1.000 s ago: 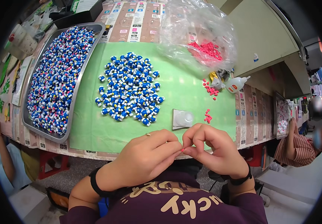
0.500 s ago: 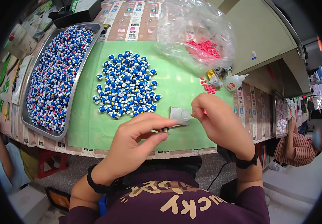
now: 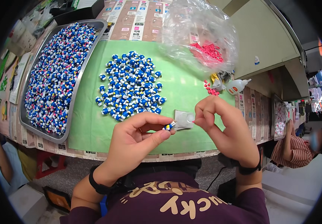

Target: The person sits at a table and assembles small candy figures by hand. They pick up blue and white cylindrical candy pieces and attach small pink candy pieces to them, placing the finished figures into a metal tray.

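Between the thumb and forefinger of my left hand (image 3: 136, 140) is a small blue and white figurine (image 3: 169, 126) with a yellow spot. My right hand (image 3: 226, 130) is closed in a pinch on a tiny pink piece (image 3: 193, 121), beside a small clear, pale pad (image 3: 184, 119) on the green mat (image 3: 90, 138). Beyond my left hand spreads a loose pile of similar blue and white figurines (image 3: 131, 86). Several pink pieces (image 3: 212, 90) lie past my right hand, close to a white squeeze bottle (image 3: 237, 86) with a pointed nozzle.
A metal tray (image 3: 67, 127) heaped with figurines stands at the left. At the far right of the mat sits a clear plastic bag (image 3: 176, 41) with pink pieces, near a large beige cabinet (image 3: 267, 37). Other people are at both sides; one wears a striped shirt (image 3: 297, 151).
My left hand has turned the figurine so more of it shows. My right hand has shifted slightly right and rotated, bringing the pink piece at its fingertips into sight. The whole view has shifted slightly.
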